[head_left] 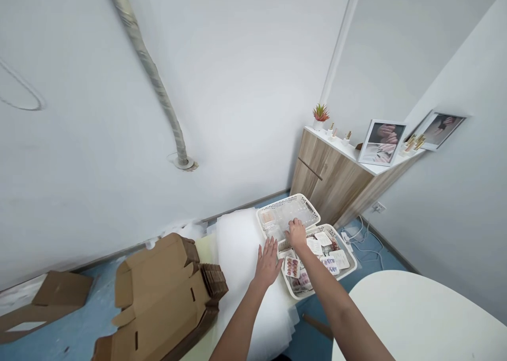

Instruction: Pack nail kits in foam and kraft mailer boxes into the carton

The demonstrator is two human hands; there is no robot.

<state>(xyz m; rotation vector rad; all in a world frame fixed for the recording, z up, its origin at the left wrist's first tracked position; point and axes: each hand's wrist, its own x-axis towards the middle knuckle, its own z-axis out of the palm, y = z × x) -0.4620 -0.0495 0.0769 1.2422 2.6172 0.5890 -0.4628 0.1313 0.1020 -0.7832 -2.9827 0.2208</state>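
Observation:
My left hand (269, 263) is open, fingers stretched out, over the white foam sheets (237, 250) where they meet the two white baskets. My right hand (296, 234) reaches to the near edge of the far basket (315, 211), fingers bent down among clear plastic pieces (293, 211); whatever they pinch is hidden. A small box with beige contents (268, 216) lies at that basket's left end. Under my right forearm, the near basket (295, 293) holds many press-on nail packs (292, 267) and white cards (339, 259).
Left of the foam lies a stack of flattened brown cardboard boxes (158, 297); another carton (63, 289) rests on the blue floor. A wooden cabinet (328, 165) carries framed photos (382, 142), small bottles and a plant (320, 112). White cables (366, 239) trail near a round white table (428, 318).

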